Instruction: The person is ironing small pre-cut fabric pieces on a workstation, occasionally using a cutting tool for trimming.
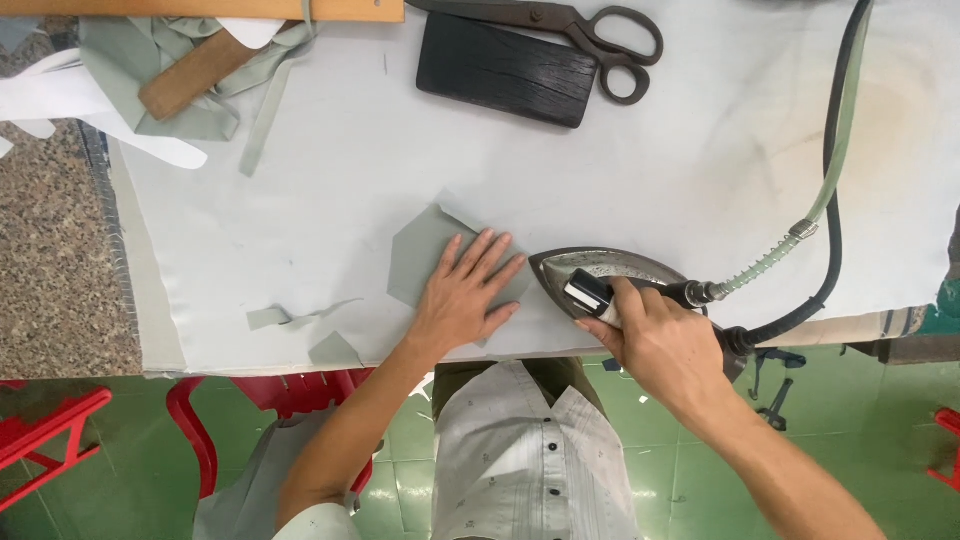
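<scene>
Single head cam, looking nearly straight down on the white cloth-covered surface from close above; wearer's chest at bottom edge, green floor below surface's near edge, no 2nd view.

Tailoring workshop, padded pressing table, steam iron, shears, fabric offcuts

The left hand lies flat with fingers spread, while the right hand is closed in a grip.
</scene>
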